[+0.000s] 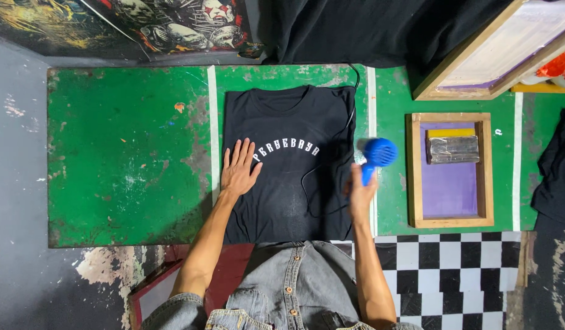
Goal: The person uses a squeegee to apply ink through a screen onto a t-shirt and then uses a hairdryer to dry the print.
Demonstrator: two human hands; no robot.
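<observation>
A black T-shirt (288,183) with white arched lettering across the chest lies flat on a green table (129,159). My left hand (238,168) rests flat and open on the shirt's left side, just beside the lettering. My right hand (361,197) grips the handle of a blue hair dryer (377,154), held at the shirt's right edge. The dryer's black cord (322,177) loops over the shirt and runs up past the collar.
A wooden screen-printing frame (450,170) with purple mesh lies to the right, a foil-wrapped squeegee (454,149) inside it. A larger frame (509,46) leans at the top right. Black cloth (557,165) sits at the far right. Checkered floor (454,275) shows below.
</observation>
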